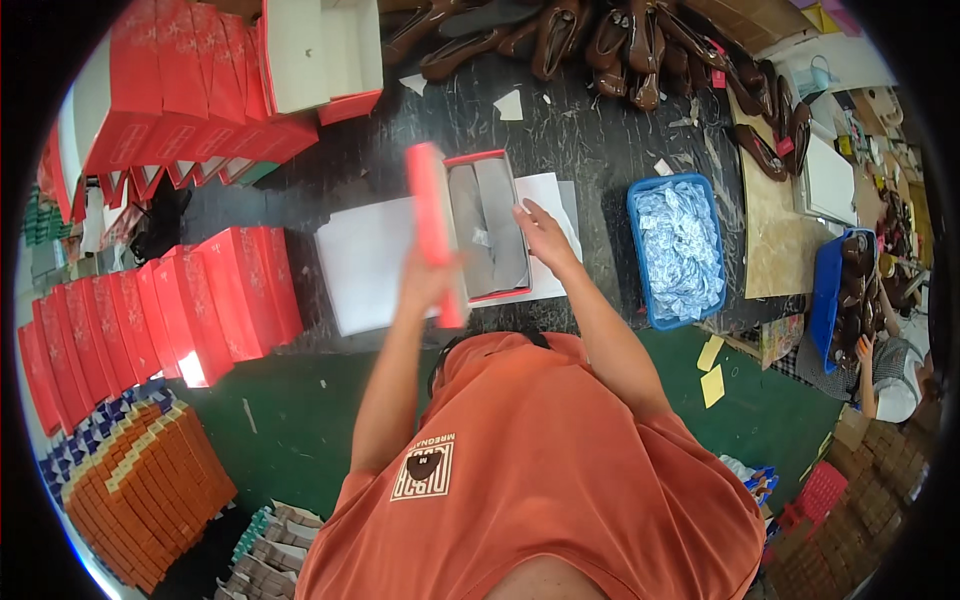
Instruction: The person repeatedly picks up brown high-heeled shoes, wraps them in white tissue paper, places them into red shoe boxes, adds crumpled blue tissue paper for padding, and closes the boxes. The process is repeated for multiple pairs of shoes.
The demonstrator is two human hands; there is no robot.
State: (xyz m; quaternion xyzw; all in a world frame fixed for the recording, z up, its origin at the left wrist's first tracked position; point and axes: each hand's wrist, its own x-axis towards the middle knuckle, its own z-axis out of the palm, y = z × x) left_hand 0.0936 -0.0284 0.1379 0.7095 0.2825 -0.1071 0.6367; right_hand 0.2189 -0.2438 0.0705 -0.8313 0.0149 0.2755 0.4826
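Observation:
A red shoebox [522, 279] lies on the dark table, with grey tissue paper [487, 217] and a small whitish packet inside. My left hand [429, 279] grips a red box lid [429, 214], held on edge along the box's left side and blurred. At the box's right edge is my right hand [544, 234], its fingers apart and the fingertips at the rim. White paper sheets [367, 259] lie to the left of the box and partly under it. A blue basket [631, 247] full of small white-and-blue packets stands farther right.
Red shoeboxes [214, 300] stand in a row at the left, and more red boxes [187, 82] are stacked behind. Brown glossy shoes [559, 37] line the table's far side. At the far right, a co-worker [896, 382] is beside a blue crate [825, 300] of brown shoes.

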